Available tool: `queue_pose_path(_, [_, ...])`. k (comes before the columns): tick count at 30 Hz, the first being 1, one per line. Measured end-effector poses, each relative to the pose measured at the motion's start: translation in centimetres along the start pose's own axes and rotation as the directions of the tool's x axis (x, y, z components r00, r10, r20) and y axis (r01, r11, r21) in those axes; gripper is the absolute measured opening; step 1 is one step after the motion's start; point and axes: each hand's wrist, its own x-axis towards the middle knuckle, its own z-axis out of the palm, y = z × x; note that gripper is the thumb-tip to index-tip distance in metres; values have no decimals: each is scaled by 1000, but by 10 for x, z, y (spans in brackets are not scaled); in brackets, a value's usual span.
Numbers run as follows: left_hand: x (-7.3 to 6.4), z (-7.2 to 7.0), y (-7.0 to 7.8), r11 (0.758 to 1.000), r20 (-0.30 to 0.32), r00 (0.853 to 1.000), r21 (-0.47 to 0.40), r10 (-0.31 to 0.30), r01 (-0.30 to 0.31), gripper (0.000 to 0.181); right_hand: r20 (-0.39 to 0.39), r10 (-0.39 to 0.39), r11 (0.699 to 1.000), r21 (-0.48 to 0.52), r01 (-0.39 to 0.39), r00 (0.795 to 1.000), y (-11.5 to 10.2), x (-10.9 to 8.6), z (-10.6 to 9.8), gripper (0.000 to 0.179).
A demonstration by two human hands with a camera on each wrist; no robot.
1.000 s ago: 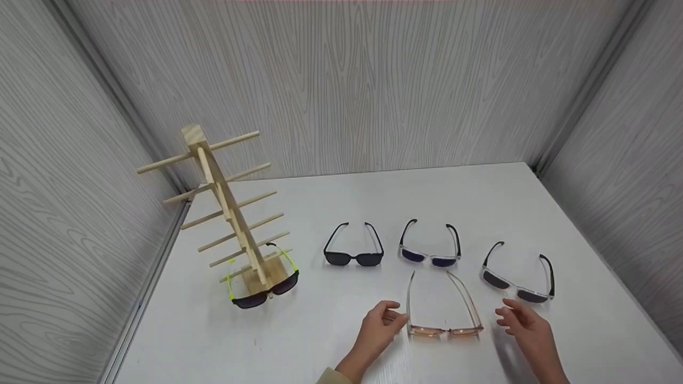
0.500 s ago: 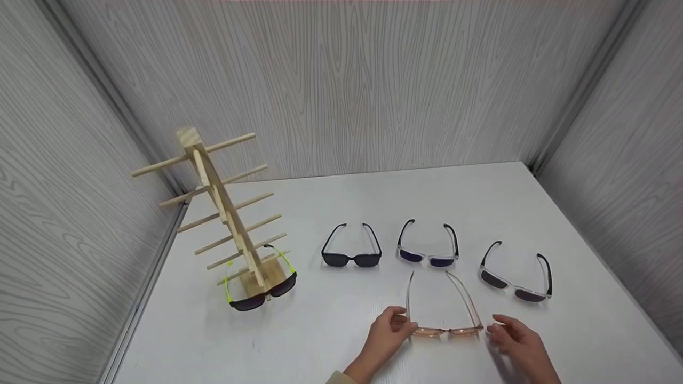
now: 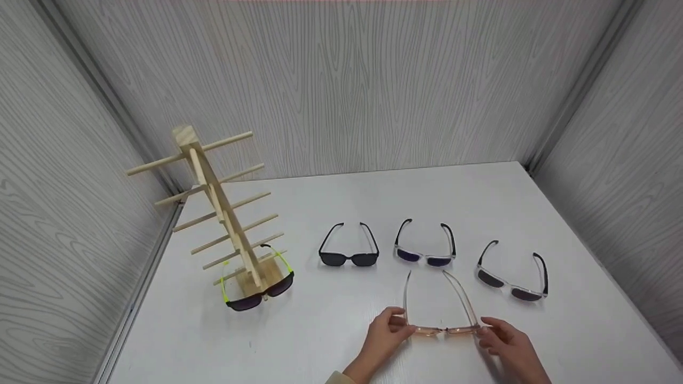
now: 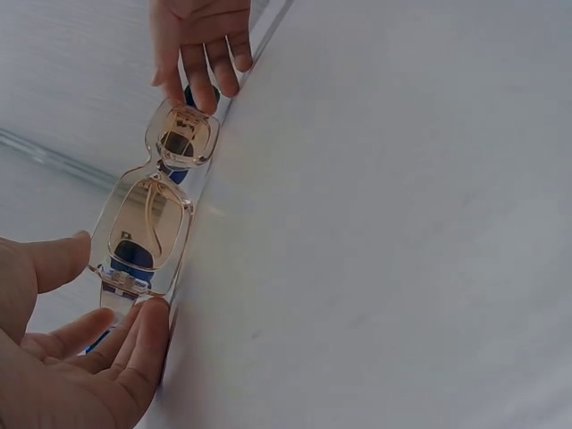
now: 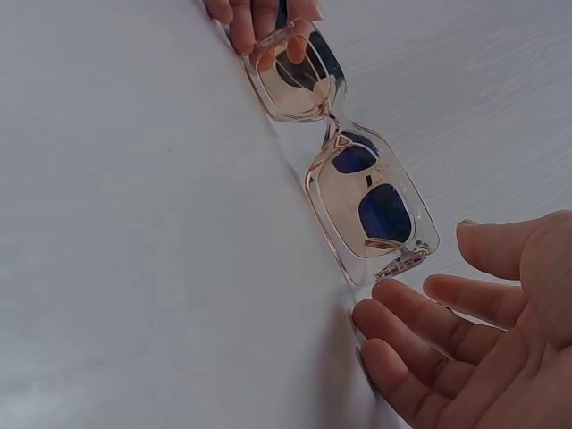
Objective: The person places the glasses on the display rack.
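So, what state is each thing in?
Pale wooden peg rack: standing
Black and neon yellow sunglasses: unfolded, hung on the rack
Black sunglasses: unfolded, off the rack
Clear-framed blue-lensed sunglasses: unfolded, off the rack
Clear-framed grey-lensed sunglasses: unfolded, off the rack
Transparent peach glasses: unfolded, off the rack
Left grip, bare hand: at those glasses' corner, pinch unclear
Right grip, bare hand: open, at their other corner

The left wrist view's top edge cuts off the right grip (image 4: 206,46).

The clear-framed glasses (image 3: 427,331) have peach lenses (image 5: 344,210).
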Motion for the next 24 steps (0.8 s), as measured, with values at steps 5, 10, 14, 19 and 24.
queue_pose_path(5, [3,1,-2,1000,-10,1000,-2,4,-4,39,-2,-3,1000,-26,3,1000,0,2,3,55])
queue_pose_path(10, [4,1,-4,1000,-16,1000,-3,9,-9,38,-13,-7,998,-58,6,1000,1,3,5,52])
queue_pose_path(14, [4,2,-5,1000,-21,1000,-13,10,-10,38,-20,-13,998,-66,11,1000,1,3,6,49])
queue_pose_path(19, [4,1,-3,1000,-18,1000,-19,2,-2,38,-33,-41,999,-38,39,999,0,1,6,46])
queue_pose_path(24, [3,-1,2,999,-14,999,-23,-29,29,39,-70,-58,998,10,58,996,-1,-1,9,42])
